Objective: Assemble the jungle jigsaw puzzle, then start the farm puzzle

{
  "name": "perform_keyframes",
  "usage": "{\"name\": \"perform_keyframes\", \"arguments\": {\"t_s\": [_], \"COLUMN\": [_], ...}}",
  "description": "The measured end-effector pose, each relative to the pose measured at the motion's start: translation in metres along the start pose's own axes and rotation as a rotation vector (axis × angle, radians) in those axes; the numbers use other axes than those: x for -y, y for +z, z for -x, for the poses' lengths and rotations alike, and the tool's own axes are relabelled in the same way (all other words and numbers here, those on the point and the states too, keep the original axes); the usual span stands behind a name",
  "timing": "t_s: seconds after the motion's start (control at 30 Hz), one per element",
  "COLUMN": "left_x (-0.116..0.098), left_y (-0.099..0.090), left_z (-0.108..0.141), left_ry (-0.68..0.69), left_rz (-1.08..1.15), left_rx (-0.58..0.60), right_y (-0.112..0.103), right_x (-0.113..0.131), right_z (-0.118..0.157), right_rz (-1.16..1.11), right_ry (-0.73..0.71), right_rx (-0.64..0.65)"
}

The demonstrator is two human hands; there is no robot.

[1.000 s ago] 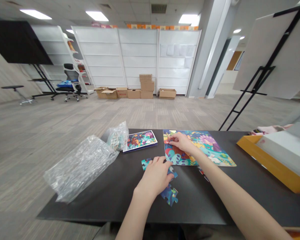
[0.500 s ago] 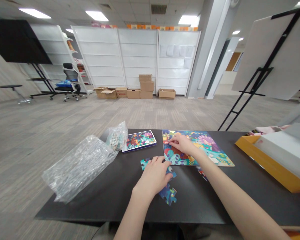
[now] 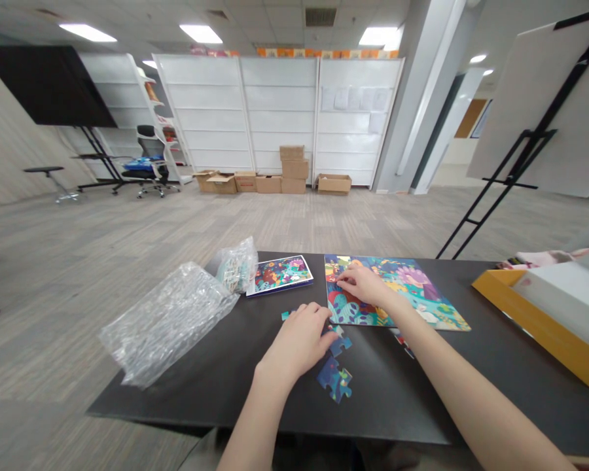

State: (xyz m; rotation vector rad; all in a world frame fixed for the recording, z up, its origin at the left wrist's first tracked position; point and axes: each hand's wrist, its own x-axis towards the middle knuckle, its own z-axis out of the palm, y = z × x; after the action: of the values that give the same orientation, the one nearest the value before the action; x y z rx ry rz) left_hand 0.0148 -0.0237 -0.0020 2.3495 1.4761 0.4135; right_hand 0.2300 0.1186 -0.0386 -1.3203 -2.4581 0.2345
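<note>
My right hand (image 3: 366,286) rests on the left part of a colourful jigsaw puzzle (image 3: 417,281), its fingers bent and fingertips close together at the picture. Anything between those fingertips is too small to make out. Nearer to me, my left hand (image 3: 302,340) lies palm down over loose puzzle pieces, with the thumb spread from the fingers. Some blue pieces (image 3: 334,379) show beside its thumb; a teal piece (image 3: 285,316) peeks out by its fingers. Other pieces (image 3: 402,341) lie partly hidden by my right forearm below the puzzle's near edge.
Left of the puzzle lies a picture leaflet (image 3: 281,275). Beside it are a clear bag of pieces (image 3: 236,269) and a crumpled plastic wrapper (image 3: 169,320) overhanging the table's left edge. An orange-edged box (image 3: 540,327) stands at the right of the black table (image 3: 201,392).
The whole view has swung slightly to the left. My left hand has shifted a little left, uncovering more of the blue pieces. My right hand stays at the same part of the puzzle.
</note>
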Motion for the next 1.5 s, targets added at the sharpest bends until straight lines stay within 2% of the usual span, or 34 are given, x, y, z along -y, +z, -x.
{"name": "perform_keyframes", "arguments": {"t_s": [0.2,0.37,0.5,0.67,0.83,1.03,1.17,1.5], "left_x": [0.012,0.018,0.018,0.011,-0.004,-0.016,-0.012,0.013], "left_y": [-0.008,-0.011,-0.008,-0.007,-0.008,0.004,0.008,-0.013], "left_z": [0.002,0.005,0.007,0.015,0.014,0.003,0.002,0.018], "left_ry": [-0.086,-0.137,-0.124,-0.109,-0.096,-0.155,-0.181,-0.23], "left_rz": [0.034,0.06,0.133,0.177,0.063,-0.105,-0.104,-0.174], "left_rx": [0.034,0.064,0.116,0.188,0.125,0.065,0.059,0.08], "right_y": [-0.028,-0.043,-0.038,-0.031,-0.028,-0.025,-0.026,-0.034], "right_x": [0.015,0.025,0.016,-0.002,-0.005,-0.003,-0.003,-0.002], "right_z": [0.008,0.031,0.043,0.046,0.048,0.047,0.048,0.049], "right_rz": [-0.101,-0.125,-0.101,-0.023,0.025,0.022,0.02,0.04], "right_ry": [-0.051,-0.096,-0.056,-0.016,-0.002,-0.016,-0.01,0.02], "right_rx": [-0.205,-0.217,-0.254,-0.232,-0.251,-0.238,-0.223,-0.231]}}
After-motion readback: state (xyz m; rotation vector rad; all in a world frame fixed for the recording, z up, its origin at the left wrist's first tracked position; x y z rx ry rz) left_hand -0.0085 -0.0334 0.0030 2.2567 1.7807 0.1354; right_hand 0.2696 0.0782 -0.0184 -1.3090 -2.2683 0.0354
